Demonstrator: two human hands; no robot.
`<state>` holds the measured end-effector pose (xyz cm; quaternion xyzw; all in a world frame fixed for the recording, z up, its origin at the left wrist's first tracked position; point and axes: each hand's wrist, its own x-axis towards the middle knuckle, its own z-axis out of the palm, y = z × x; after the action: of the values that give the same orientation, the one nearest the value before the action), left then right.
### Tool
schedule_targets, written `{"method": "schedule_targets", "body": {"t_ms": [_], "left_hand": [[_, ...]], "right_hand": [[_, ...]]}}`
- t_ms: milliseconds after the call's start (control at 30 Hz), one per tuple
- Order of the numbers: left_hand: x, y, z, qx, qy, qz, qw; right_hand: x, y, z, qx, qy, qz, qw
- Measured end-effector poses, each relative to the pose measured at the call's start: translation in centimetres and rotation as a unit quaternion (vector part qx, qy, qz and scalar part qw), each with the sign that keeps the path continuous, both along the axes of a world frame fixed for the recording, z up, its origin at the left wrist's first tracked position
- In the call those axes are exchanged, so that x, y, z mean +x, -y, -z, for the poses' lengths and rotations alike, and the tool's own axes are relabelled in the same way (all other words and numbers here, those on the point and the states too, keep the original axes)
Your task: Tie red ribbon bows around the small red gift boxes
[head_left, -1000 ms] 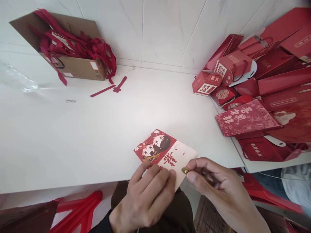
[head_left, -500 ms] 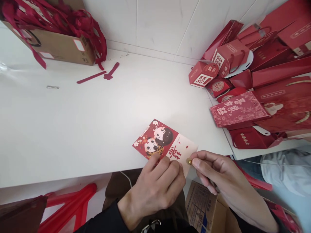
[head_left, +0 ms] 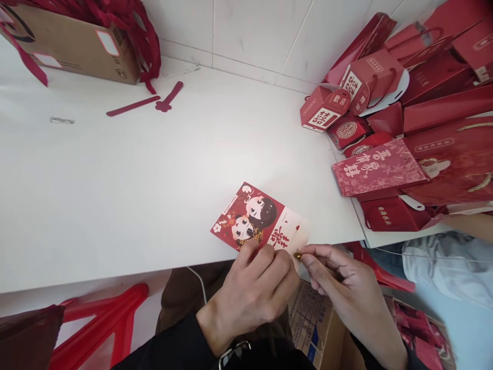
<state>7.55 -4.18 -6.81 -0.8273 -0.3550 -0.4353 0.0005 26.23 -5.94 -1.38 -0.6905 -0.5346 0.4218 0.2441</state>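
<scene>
Printed card (head_left: pixel 259 218), red with two cartoon figures and a pale end panel, lies flat at the near edge of the tabletop (head_left: pixel 134 174), right of centre, with its near end overhanging slightly.

Left hand (head_left: pixel 252 293): fingers bent down on the card's near end and clamping it. The thumb is hidden, so I cannot tell if there is any hold from underneath.

Right hand (head_left: pixel 344 285): thumb and forefinger pinched shut on a small gold bead (head_left: pixel 297 254), which sits at the card's near right corner.

Handling, as a judgement: thin paperboard, very light, stiff enough to stay flat but easily creased. It looks glossy, so it is likely to slide on the smooth top. Best held by the edges or by the plain pale end. The bead is tiny and smooth and needs a fingertip pinch.

Pile of red gift boxes (head_left: pixel 393 128) at the far right corner; cardboard box (head_left: pixel 73 46) of red ribbons (head_left: pixel 144 36) at the far left corner.
</scene>
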Motion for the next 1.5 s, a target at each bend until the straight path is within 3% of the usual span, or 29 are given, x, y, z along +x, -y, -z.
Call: {"method": "schedule_targets", "body": {"t_ms": [267, 600, 933, 1200, 1333, 1500], "left_hand": [[0.2, 0.3, 0.4, 0.002, 0.015, 0.003, 1.000], [0.6, 0.3, 0.8, 0.000, 0.011, 0.002, 1.000], [0.7, 0.7, 1.4, -0.008, 0.010, 0.004, 1.000], [0.7, 0.8, 1.3, -0.021, 0.015, 0.017, 1.000], [0.6, 0.7, 1.0, -0.016, 0.029, 0.016, 0.999], [0.4, 0.4, 0.2, -0.049, 0.005, 0.001, 0.999]], "right_hand": [[0.2, 0.6, 1.2, 0.033, 0.073, -0.033, 0.996], [0.4, 0.5, 1.1, -0.051, -0.007, 0.000, 0.999], [0.7, 0.8, 1.9, -0.036, -0.001, -0.004, 0.999], [0.0, 0.3, 1.4, -0.033, -0.001, 0.030, 0.999], [-0.5, -0.1, 1.2, -0.068, -0.051, 0.076, 0.994], [-1.1, -0.7, 0.8, -0.092, -0.154, 0.073, 0.981]]}}
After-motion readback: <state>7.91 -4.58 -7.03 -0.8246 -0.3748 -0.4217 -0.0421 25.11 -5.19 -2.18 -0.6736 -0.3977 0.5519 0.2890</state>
